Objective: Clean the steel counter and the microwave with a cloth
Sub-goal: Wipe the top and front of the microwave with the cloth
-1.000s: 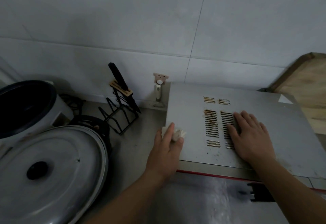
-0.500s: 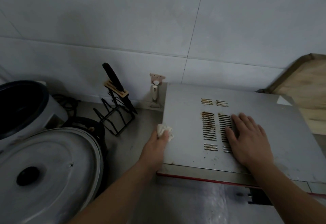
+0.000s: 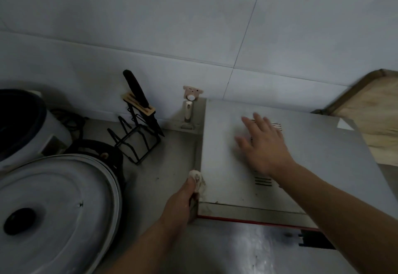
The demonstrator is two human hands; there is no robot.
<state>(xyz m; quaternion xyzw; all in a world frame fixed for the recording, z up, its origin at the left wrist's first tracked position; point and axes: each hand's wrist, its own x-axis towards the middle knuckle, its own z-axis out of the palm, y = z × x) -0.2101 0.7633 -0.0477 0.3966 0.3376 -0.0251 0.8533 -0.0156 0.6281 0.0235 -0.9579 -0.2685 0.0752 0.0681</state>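
The grey microwave [image 3: 221, 153] stands on the steel counter [image 3: 163, 166], its top facing me with vent slots partly under my right arm. My left hand [image 3: 181, 202] grips a small white cloth [image 3: 197, 180] and holds it against the microwave's left side, near the front corner. My right hand [image 3: 262, 144] lies flat with spread fingers on the microwave's top, over the vents, and looks blurred.
A large round metal lid [image 3: 56, 211] and a white cooker pot [image 3: 23, 127] fill the left. A black wire rack [image 3: 137, 142] holding a black-handled knife [image 3: 140, 97] stands by the tiled wall. A wooden board [image 3: 372, 122] leans at the right.
My left hand slid with the cloth off the microwave's top and down onto its left side. My right hand moved left and farther back across the vents.
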